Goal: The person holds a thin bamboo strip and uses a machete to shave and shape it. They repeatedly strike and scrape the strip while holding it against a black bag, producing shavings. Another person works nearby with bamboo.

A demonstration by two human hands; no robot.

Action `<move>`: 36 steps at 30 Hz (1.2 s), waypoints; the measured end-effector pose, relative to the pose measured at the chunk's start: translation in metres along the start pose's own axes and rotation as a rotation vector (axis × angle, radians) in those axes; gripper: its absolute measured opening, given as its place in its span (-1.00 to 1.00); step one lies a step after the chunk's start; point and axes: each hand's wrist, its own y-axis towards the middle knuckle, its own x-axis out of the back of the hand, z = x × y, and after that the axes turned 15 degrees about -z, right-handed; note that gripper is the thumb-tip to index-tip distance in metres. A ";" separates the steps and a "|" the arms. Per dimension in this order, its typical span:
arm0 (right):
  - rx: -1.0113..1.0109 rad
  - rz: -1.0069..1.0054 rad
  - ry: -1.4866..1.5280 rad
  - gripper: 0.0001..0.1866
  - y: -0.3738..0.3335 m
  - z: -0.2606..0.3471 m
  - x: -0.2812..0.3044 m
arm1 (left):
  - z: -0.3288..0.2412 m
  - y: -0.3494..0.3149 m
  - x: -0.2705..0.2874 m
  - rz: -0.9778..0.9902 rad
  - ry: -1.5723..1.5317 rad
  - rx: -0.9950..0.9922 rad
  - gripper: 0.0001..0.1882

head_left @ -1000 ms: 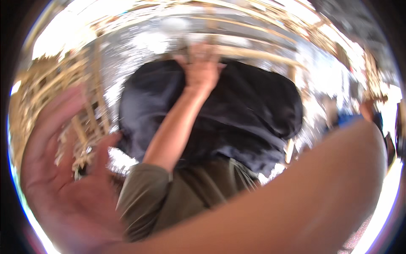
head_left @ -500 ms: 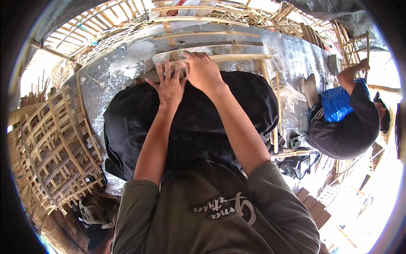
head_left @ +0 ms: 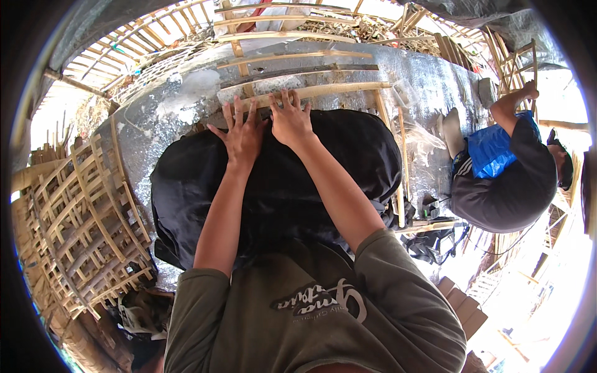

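A long pale bamboo slat (head_left: pixel 339 89) lies crosswise just beyond my knees, the nearest of several slats resting over narrower upright strips. My left hand (head_left: pixel 241 137) has its fingers spread, and the fingertips reach the slat's near edge. Close beside it, my right hand (head_left: pixel 290 119) lies with fingers apart, their tips on the same slat. Neither hand is wrapped around anything. Behind the near slat sit a darker slat (head_left: pixel 336 68) and another pale slat (head_left: pixel 295 58). My black-trousered legs (head_left: pixel 336 155) are folded under my forearms.
A woven bamboo panel (head_left: pixel 81 217) leans at the left. To the right, a person (head_left: pixel 507 186) in dark clothes sits near a blue plastic sheet (head_left: pixel 488 149). A grey plastic sheet (head_left: pixel 149 118) covers the ground. Bamboo scraps (head_left: pixel 373 38) lie at the back.
My right hand has come back slightly toward me, its fingers opening from a bent position. My left hand remains spread near the slat. The whole view has shifted slightly.
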 end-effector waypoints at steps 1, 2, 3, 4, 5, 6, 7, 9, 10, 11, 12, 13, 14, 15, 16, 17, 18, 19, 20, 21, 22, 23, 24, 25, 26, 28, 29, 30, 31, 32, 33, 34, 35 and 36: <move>-0.002 0.007 0.004 -0.33 0.001 0.000 0.002 | 0.001 -0.001 -0.001 -0.008 -0.003 -0.003 -0.33; -0.003 0.013 0.008 -0.32 0.002 0.000 0.003 | 0.002 -0.002 -0.001 -0.016 -0.011 -0.004 -0.33; -0.006 0.019 0.010 -0.32 0.002 -0.001 0.003 | 0.002 -0.001 -0.001 -0.025 -0.021 -0.005 -0.33; -0.005 0.012 0.009 -0.33 0.002 -0.001 0.002 | 0.002 -0.002 -0.001 -0.034 -0.031 -0.007 -0.33; -0.004 0.006 0.007 -0.33 0.001 -0.001 0.002 | 0.002 -0.002 -0.001 -0.032 -0.036 -0.005 -0.33; -0.001 0.000 0.006 -0.34 0.001 -0.001 0.000 | 0.002 -0.002 -0.001 -0.031 -0.041 -0.001 -0.33; 0.004 -0.007 0.002 -0.34 0.000 -0.002 -0.001 | 0.002 -0.002 -0.001 -0.030 -0.046 0.004 -0.33; 0.016 -0.021 -0.003 -0.35 -0.002 -0.002 -0.004 | 0.002 -0.002 -0.001 -0.035 -0.039 -0.002 -0.33; 0.021 -0.034 -0.002 -0.35 -0.003 -0.003 -0.005 | 0.003 -0.002 -0.001 -0.038 -0.033 -0.005 -0.33; 0.026 -0.046 -0.002 -0.35 -0.003 -0.004 -0.005 | 0.003 -0.002 -0.002 -0.037 -0.034 -0.003 -0.33; 0.030 -0.058 -0.004 -0.35 -0.004 -0.005 -0.005 | 0.002 -0.001 -0.001 -0.035 -0.037 -0.001 -0.33; 0.032 -0.060 0.001 -0.36 -0.004 -0.005 -0.006 | 0.002 -0.001 -0.001 -0.034 -0.040 0.000 -0.33; 0.033 -0.063 0.007 -0.36 -0.004 -0.005 -0.006 | 0.003 -0.002 -0.002 -0.038 -0.039 0.003 -0.33; 0.033 -0.065 0.011 -0.36 -0.004 -0.005 -0.006 | 0.002 -0.002 -0.002 -0.042 -0.039 0.005 -0.33; 0.035 -0.074 0.013 -0.36 -0.004 -0.005 -0.007 | 0.002 -0.002 -0.003 -0.046 -0.040 0.006 -0.33; 0.036 -0.082 0.016 -0.37 -0.004 -0.004 -0.007 | 0.003 -0.001 -0.004 -0.045 -0.030 0.008 -0.33; 0.034 -0.082 0.016 -0.37 -0.007 -0.004 -0.007 | 0.002 -0.003 -0.004 -0.035 -0.024 0.010 -0.32; 0.040 -0.080 0.010 -0.37 -0.007 -0.005 -0.006 | 0.001 -0.004 -0.003 -0.024 -0.018 0.012 -0.32; 0.047 -0.077 0.004 -0.37 -0.003 -0.006 -0.006 | 0.001 -0.003 -0.004 -0.025 -0.016 0.009 -0.31; 0.055 -0.079 -0.001 -0.37 0.000 -0.006 -0.006 | 0.003 0.001 -0.005 -0.029 -0.012 0.006 -0.31; 0.048 -0.083 0.008 -0.37 -0.001 -0.007 -0.009 | 0.004 0.002 -0.005 -0.034 -0.008 0.003 -0.31; 0.041 -0.088 0.016 -0.36 -0.004 -0.008 -0.012 | 0.003 0.000 -0.005 -0.004 -0.031 0.020 -0.29; 0.034 -0.097 0.027 -0.36 -0.004 -0.007 -0.012 | 0.003 -0.001 -0.005 -0.004 -0.029 0.017 -0.29; 0.035 -0.090 0.019 -0.36 -0.006 -0.007 -0.013 | 0.003 -0.001 -0.004 -0.004 -0.028 0.014 -0.29; 0.037 -0.083 0.012 -0.36 -0.007 -0.008 -0.013 | 0.002 -0.002 -0.004 -0.004 -0.027 0.011 -0.30; 0.043 -0.085 0.006 -0.35 0.000 -0.008 -0.012 | 0.004 0.004 -0.005 -0.007 -0.026 0.014 -0.30; 0.046 -0.090 0.007 -0.35 0.003 -0.007 -0.012 | 0.004 0.007 -0.006 -0.009 -0.026 0.016 -0.30; 0.046 -0.091 0.008 -0.36 0.001 -0.007 -0.012 | 0.004 0.005 -0.006 -0.019 -0.027 0.014 -0.30; 0.047 -0.090 0.005 -0.35 -0.001 -0.007 -0.011 | 0.004 0.004 -0.006 -0.029 -0.028 0.013 -0.31; 0.048 -0.089 0.001 -0.35 -0.002 -0.006 -0.011 | 0.004 0.002 -0.007 -0.039 -0.029 0.012 -0.31; 0.051 -0.092 -0.001 -0.35 -0.001 -0.006 -0.012 | 0.005 0.003 -0.008 -0.035 -0.028 0.014 -0.31; 0.049 -0.089 0.003 -0.35 0.000 -0.005 -0.012 | 0.006 0.004 -0.009 -0.032 -0.028 0.017 -0.31; 0.048 -0.086 0.007 -0.35 0.001 -0.005 -0.013 | 0.007 0.004 -0.010 -0.029 -0.027 0.020 -0.31; 0.048 -0.083 0.012 -0.35 0.001 -0.005 -0.013 | 0.008 0.004 -0.010 -0.029 -0.024 0.022 -0.31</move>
